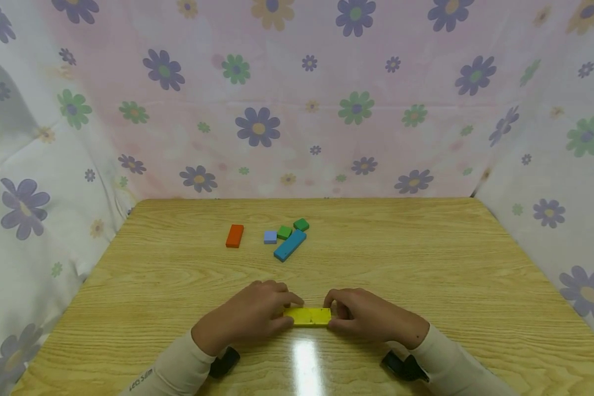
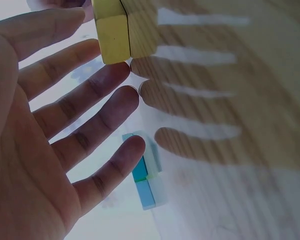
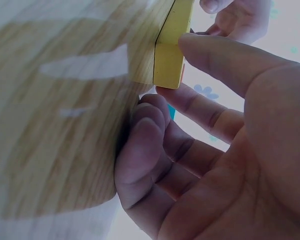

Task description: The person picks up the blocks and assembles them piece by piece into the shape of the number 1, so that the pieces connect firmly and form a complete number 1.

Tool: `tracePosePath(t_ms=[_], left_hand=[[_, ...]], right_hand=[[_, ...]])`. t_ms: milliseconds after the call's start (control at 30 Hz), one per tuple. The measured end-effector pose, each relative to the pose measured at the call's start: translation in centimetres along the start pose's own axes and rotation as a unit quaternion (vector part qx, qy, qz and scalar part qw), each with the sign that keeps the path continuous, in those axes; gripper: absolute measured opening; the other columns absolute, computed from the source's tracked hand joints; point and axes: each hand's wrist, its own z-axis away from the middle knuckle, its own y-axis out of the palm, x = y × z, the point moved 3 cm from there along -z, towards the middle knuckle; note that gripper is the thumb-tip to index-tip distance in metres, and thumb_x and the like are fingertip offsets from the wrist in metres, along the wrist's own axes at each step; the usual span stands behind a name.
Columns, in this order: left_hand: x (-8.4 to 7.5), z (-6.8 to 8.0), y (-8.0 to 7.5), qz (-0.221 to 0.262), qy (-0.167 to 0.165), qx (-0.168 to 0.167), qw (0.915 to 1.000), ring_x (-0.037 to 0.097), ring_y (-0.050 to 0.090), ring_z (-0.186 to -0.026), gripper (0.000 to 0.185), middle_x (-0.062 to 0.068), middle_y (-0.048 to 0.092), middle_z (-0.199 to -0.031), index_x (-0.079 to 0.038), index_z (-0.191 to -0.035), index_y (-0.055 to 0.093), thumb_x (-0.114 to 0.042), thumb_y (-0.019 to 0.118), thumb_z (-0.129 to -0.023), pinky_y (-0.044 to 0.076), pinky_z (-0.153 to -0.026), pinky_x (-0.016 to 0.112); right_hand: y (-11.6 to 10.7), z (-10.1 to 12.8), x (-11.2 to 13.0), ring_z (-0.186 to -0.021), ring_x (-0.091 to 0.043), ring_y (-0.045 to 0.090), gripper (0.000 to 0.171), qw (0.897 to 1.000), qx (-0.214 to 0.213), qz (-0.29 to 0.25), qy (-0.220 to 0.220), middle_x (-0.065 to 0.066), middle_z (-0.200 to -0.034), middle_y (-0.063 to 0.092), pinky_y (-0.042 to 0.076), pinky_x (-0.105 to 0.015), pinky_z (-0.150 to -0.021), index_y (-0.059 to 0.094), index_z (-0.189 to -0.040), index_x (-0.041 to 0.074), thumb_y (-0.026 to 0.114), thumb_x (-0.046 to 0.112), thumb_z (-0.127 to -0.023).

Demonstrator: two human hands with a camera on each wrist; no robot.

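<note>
A yellow oblong block [image 1: 307, 317] lies flat on the table, long side across, between the two hands. At its left end my left hand [image 1: 259, 311] pinches it, thumb on the near side and index finger on the far side. In the left wrist view, the other fingers [image 2: 107, 112] are spread out below the block [image 2: 114, 37]. My right hand [image 1: 363, 312] grips the right end between thumb and index finger. The right wrist view shows its remaining fingers [image 3: 140, 150] curled beside the wooden surface, close to the block's end face [image 3: 167, 65].
Farther back on the wooden table [image 1: 401, 247] lie a red block [image 1: 235, 236], a small light-blue block [image 1: 270, 237], two small green blocks [image 1: 284, 232] and a long blue block [image 1: 290, 245]. Flowered cloth [image 1: 297, 126] hangs behind and at both sides.
</note>
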Motion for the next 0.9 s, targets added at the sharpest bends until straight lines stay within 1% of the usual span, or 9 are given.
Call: tracePosePath(t_ms=[200,300,433,600,733,900], left_hand=[[0.4,-0.3,-0.3,-0.006,0.001,-0.011,0.9999,0.0,0.051,-0.077,0.03,-0.006,0.069,-0.107,-0.024,-0.126,0.071,-0.03,0.067,-0.096,0.05,-0.077,0.029],[0.6,-0.4,-0.5,-0.014,-0.003,-0.016,0.9998,0.0,0.053,-0.08,0.03,-0.006,0.07,-0.108,-0.023,-0.126,0.071,-0.029,0.065,-0.097,0.05,-0.078,0.03],[0.8,-0.4,-0.7,-0.02,-0.009,-0.021,0.9995,0.004,0.061,-0.088,0.03,-0.005,0.071,-0.109,-0.021,-0.126,0.071,-0.027,0.062,-0.099,0.053,-0.083,0.033],[1.0,-0.5,-1.1,-0.019,-0.023,-0.018,0.9994,0.009,0.066,-0.094,0.03,-0.003,0.072,-0.107,-0.019,-0.127,0.07,-0.027,0.062,-0.099,0.054,-0.083,0.039],[1.1,-1.1,-1.5,-0.031,-0.037,-0.021,0.9986,0.012,0.067,-0.097,0.03,-0.002,0.072,-0.108,-0.019,-0.127,0.07,-0.029,0.063,-0.099,0.054,-0.087,0.046],[1.3,-2.1,-2.2,-0.045,-0.041,-0.035,0.9975,0.017,0.067,-0.098,0.032,0.001,0.072,-0.114,-0.019,-0.127,0.07,-0.032,0.066,-0.098,0.053,-0.087,0.05]], right_hand=[[0.0,0.0,-0.1,-0.063,0.002,0.05,0.024,1.0,0.0,0.0,0.002,0.014,-0.076,0.057,0.048,-0.019,-0.064,0.062,-0.116,0.014,0.068,0.027,-0.096],[-0.1,0.0,-0.2,-0.064,0.002,0.052,0.024,1.0,0.001,-0.003,0.007,0.014,-0.076,0.058,0.048,-0.019,-0.065,0.062,-0.115,0.015,0.068,0.028,-0.096],[-0.1,0.0,-0.2,-0.066,0.002,0.053,0.024,1.0,0.001,-0.006,0.01,0.014,-0.077,0.058,0.049,-0.02,-0.066,0.063,-0.115,0.015,0.068,0.029,-0.096],[-0.1,0.0,-0.2,-0.066,0.002,0.053,0.024,1.0,0.0,-0.004,0.007,0.015,-0.077,0.058,0.049,-0.02,-0.066,0.063,-0.115,0.015,0.069,0.029,-0.096],[0.0,0.0,-0.3,-0.066,0.002,0.054,0.024,1.0,0.001,-0.008,0.005,0.015,-0.077,0.058,0.049,-0.02,-0.067,0.063,-0.114,0.015,0.069,0.029,-0.096],[0.1,0.0,-0.3,-0.066,0.003,0.054,0.023,1.0,0.004,-0.013,0.003,0.015,-0.076,0.058,0.049,-0.019,-0.066,0.063,-0.114,0.015,0.069,0.028,-0.096]])
